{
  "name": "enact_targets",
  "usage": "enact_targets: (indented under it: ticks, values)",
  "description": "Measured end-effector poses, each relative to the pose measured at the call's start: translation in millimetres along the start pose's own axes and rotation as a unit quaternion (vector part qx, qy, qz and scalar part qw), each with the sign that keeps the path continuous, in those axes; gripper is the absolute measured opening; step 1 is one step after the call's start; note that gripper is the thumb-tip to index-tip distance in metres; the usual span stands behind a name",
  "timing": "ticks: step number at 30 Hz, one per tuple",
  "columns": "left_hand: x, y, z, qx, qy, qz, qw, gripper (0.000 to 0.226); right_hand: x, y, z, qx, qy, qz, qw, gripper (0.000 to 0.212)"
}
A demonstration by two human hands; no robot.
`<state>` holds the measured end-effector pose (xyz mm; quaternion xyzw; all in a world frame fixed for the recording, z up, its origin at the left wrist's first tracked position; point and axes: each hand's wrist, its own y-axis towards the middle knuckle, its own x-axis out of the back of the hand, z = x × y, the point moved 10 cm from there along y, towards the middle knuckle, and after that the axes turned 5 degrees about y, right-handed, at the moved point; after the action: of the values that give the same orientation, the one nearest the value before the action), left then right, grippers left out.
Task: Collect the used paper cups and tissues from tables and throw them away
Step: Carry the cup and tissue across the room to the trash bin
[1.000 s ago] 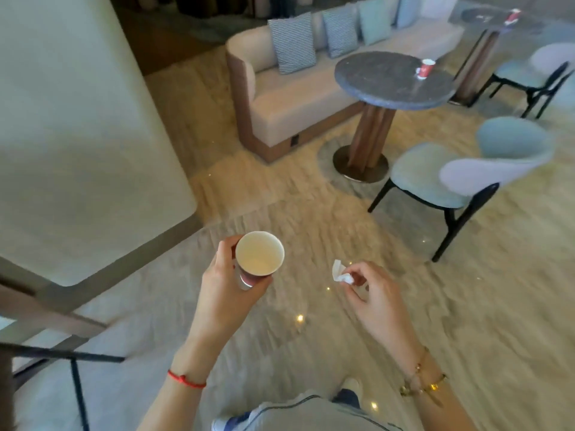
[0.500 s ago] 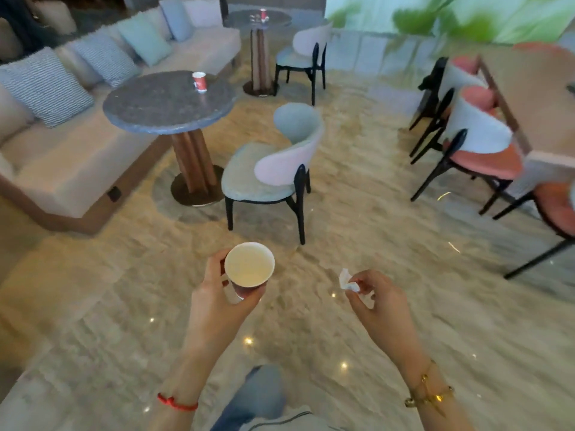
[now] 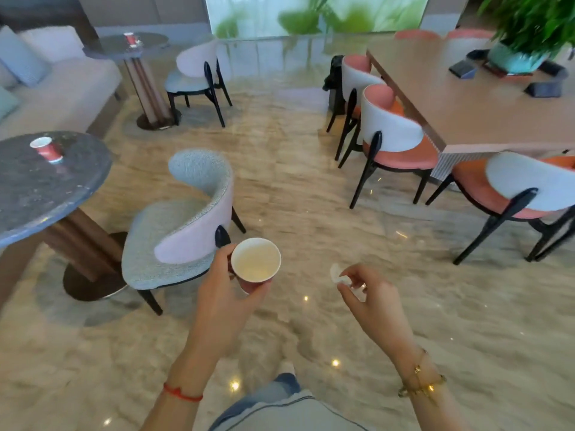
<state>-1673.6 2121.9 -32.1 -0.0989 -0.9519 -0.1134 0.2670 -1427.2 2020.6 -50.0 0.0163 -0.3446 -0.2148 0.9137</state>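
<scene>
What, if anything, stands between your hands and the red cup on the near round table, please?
A grey chair stands between, its back beside the left hand. Both hands are also full: the left grips a cup, the right hand pinches a tissue. The red cup stands on the table.

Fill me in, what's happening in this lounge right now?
A person is clearing up. Their left hand grips an empty paper cup and their right hand pinches a crumpled tissue. Two red cups remain: one on the near round table, another on the far table. No bin is visible.
</scene>
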Motion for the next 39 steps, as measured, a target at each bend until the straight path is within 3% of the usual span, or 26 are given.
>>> enact_targets:
  ticks: [11,18,27,39]
  values:
    - [-104.2,254.6,-15.2,-0.020,0.006,0.076,0.997,0.068,16.9,227.2,-72.8,-0.055,-0.007,-0.046,0.997,0.014]
    - [-180.2,428.4,-11.6,-0.003,-0.010,0.061,0.998,0.070,21.2,408.4,-132.1,-0.058,-0.019,-0.039,0.997,0.013]
    - [-239.5,654.3,-31.6,0.021,-0.014,-0.005,1.000,0.067,45.3,683.7,-159.7,0.002,-0.036,-0.005,0.999,0.010]
    - [-314.6,955.9,13.4,0.046,-0.020,-0.020,0.999,0.066,-13.2,996.8,-232.7,-0.001,-0.018,0.027,0.999,0.011]
